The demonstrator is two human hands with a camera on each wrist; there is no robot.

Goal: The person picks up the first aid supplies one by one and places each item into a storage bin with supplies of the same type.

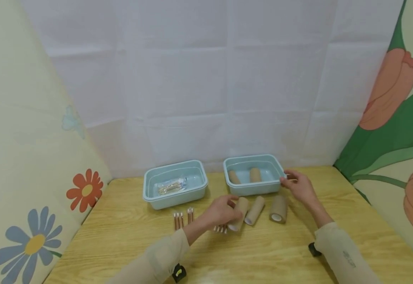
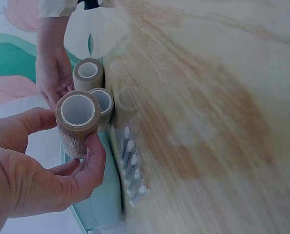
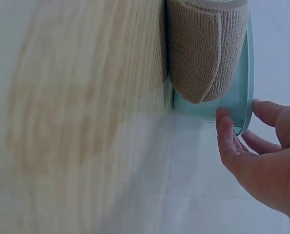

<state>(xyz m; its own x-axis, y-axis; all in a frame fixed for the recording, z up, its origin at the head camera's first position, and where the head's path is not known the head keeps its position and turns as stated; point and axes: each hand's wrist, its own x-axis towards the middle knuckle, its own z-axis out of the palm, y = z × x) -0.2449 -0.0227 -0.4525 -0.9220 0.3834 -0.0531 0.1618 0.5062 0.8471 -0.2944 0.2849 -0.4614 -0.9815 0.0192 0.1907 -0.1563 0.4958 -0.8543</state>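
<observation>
Gripping tan roll (image 1: 241, 207), left hand (image 1: 222, 210); blue tray's rim (image 1: 263, 183), right hand (image 1: 300, 187); two rolls (image 1: 255, 210) between.

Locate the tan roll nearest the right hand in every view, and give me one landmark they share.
Head: the tan roll is right of centre, in the lower half, rightmost of three in front of the tub.
Left wrist: upper left, beyond the held roll.
Right wrist: at the top, right of centre, its upper end cut off.
Shared landmark: the right hand, also at and.
</observation>
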